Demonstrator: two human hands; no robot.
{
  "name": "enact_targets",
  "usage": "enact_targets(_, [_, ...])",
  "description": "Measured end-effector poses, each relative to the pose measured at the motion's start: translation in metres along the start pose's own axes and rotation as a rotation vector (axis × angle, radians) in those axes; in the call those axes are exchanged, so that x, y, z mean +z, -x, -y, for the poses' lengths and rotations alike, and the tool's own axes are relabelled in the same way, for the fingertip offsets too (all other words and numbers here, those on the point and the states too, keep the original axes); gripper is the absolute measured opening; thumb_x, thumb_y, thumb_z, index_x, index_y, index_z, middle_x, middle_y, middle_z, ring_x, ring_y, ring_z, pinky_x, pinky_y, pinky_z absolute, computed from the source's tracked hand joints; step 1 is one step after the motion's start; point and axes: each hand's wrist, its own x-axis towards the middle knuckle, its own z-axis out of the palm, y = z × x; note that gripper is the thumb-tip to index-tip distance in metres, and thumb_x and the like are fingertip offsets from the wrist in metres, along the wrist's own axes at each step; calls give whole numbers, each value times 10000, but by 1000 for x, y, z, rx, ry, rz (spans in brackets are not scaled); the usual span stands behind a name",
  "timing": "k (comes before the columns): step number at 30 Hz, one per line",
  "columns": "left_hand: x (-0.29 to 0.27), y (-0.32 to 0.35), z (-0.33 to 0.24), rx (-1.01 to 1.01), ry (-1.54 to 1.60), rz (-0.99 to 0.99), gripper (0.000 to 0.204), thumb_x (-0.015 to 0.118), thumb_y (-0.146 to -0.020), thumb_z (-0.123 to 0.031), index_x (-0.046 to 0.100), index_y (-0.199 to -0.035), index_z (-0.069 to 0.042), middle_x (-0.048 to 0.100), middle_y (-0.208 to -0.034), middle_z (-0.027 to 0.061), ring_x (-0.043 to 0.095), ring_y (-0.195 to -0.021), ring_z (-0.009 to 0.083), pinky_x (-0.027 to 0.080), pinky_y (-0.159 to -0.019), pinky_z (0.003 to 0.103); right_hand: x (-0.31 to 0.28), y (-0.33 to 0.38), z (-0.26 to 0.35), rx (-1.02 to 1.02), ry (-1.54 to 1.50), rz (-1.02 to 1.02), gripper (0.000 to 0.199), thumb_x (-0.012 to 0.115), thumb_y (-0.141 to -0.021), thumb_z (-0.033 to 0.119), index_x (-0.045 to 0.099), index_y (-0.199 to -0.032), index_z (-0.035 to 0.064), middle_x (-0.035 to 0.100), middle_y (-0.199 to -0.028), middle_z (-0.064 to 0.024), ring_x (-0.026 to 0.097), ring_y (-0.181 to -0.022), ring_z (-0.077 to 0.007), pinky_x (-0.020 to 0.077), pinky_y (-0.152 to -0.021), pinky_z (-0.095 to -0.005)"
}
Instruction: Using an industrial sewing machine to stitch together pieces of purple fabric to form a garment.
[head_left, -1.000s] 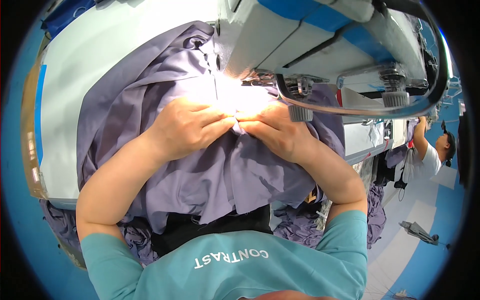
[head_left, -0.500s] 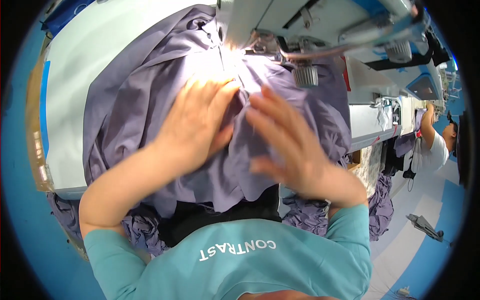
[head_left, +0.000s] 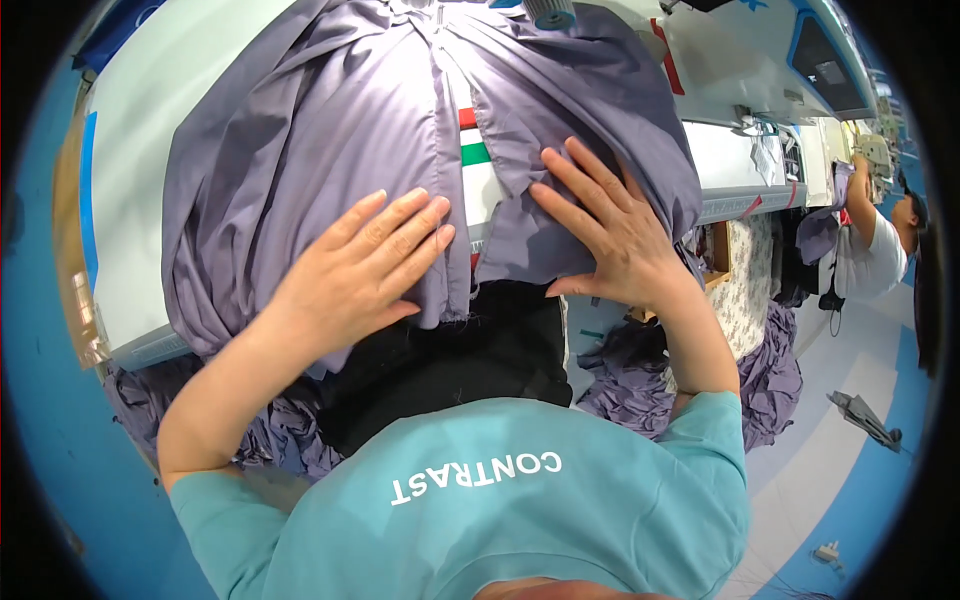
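Note:
Purple-grey fabric (head_left: 330,170) lies spread in folds over a white sewing table, lit brightly near the top. A lengthwise gap parts it into two sides, and the white tabletop with a red and a green strip shows through. My left hand (head_left: 365,255) rests flat on the left side, fingers stretched beside the gap's edge. On the right side lies my right hand (head_left: 610,225), fingers spread and thumb apart. Only the lower bits of the sewing machine (head_left: 550,12) show at the top edge; its needle area is hidden or out of view.
More crumpled purple fabric (head_left: 770,375) hangs below the table on the right, and some bunches up at the lower left. Farther right a person (head_left: 870,240) sits at another workstation. A grey object (head_left: 865,420) lies on the floor there.
Both hands have drawn down toward me and apart, flattening out on the fabric. The gap between its two sides now shows. My view has shifted, so less of the machine head appears.

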Motion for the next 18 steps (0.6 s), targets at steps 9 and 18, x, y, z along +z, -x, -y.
enact_targets(9, [37,-18,-49,-189,140,-416,583,782,-660,-202,599,-1207,-116,530,-1344,83,499,-1238,265,378,-1066,465,53,-5,39,163,50,-384,786,785,-684,294,458,-1373,102,402,-1491,-113,361,-1405,-314,239,-1082,-615])
enact_targets(18, [38,-40,-73,-119,-2,-629,457,670,-796,-207,592,-1236,-111,565,-1265,42,535,-1152,215,448,-947,394,41,8,18,43,15,-476,569,624,-680,-31,630,-1225,131,567,-1355,-44,490,-1311,-289,358,-1041,-486])
